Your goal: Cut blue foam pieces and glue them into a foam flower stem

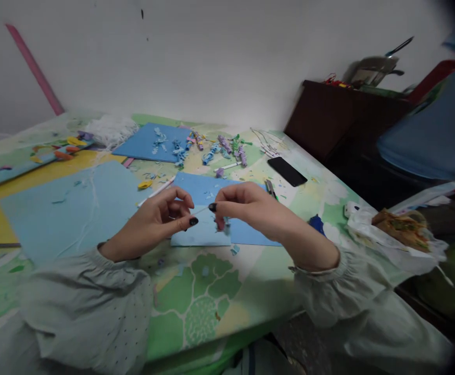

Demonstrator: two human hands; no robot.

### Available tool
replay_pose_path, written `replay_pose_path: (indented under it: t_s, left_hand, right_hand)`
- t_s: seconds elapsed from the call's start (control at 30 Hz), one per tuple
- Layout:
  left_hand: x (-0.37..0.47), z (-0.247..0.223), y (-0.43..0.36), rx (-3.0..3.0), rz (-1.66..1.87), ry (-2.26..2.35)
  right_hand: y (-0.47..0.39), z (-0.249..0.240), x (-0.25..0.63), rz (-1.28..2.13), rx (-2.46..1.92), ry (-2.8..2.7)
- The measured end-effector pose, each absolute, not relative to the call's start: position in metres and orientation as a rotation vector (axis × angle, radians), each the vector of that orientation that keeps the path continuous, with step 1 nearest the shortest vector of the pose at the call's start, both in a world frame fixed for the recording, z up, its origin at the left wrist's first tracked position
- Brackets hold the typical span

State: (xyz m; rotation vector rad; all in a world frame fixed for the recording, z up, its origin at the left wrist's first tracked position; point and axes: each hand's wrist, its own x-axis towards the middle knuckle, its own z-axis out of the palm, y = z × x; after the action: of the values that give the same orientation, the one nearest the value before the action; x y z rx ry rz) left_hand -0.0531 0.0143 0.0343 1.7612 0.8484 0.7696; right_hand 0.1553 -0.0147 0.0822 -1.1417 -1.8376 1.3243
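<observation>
My left hand [155,221] and my right hand [251,208] are close together above the blue foam sheets. A thin pale thread [201,210] is stretched between them, pinched at each end by a thumb and finger. Under my right fingers shows a small blurred pinkish and light-blue piece [223,225]; whether it hangs from the thread I cannot tell. Below the hands lie a light-blue sheet [200,237] and a darker blue sheet [251,237]. A utility knife [270,188] rests just beyond my right hand.
Several blue, purple and green foam figures [212,153] lie at the back, near a heap of white strands [112,130]. A black phone [287,172] is to the right. Wrapped food [401,229] sits at the right edge. A large light-blue sheet [114,198] is on the left.
</observation>
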Motion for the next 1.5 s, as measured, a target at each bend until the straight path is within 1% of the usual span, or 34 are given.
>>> replay_pose_path:
  t_s: [0.13,0.27,0.3,0.4,0.47,0.57,0.77,1.03,1.33,1.5]
  left_hand:
    - [-0.04,0.028,0.008,1.826,0.576,0.809]
    - [-0.026,0.017,0.004,1.922,0.312,0.751]
    - [-0.024,0.015,0.004,1.943,0.261,0.738]
    - [-0.023,0.012,0.005,2.046,0.173,0.749]
    - [-0.026,0.012,0.006,2.129,0.124,0.774]
    - [-0.03,0.013,0.007,2.209,0.05,0.798]
    - [-0.032,0.012,0.007,2.341,-0.008,0.806]
    - [-0.029,0.009,0.005,2.364,0.028,0.784]
    - [-0.028,0.011,0.003,2.391,0.033,0.801]
    - [-0.029,0.009,0.003,2.376,0.029,0.797]
  right_hand:
    - [-0.045,0.084,0.188,1.423,-1.174,-1.651]
    - [-0.077,0.062,0.209,1.45,-1.382,-1.693]
    - [-0.084,0.055,0.211,1.386,-1.436,-1.78]
    - [-0.099,0.034,0.212,0.987,-1.579,-2.118]
    - [-0.104,0.023,0.213,0.768,-1.639,-2.238]
    - [-0.105,0.016,0.214,0.606,-1.66,-2.264]
    - [-0.082,0.019,0.215,0.404,-1.415,-2.315]
    - [-0.036,0.018,0.208,0.209,-0.898,-2.767]
    - [-0.023,0.029,0.198,0.181,-0.75,-2.972]
    - [-0.021,0.031,0.195,0.116,-0.748,-3.028]
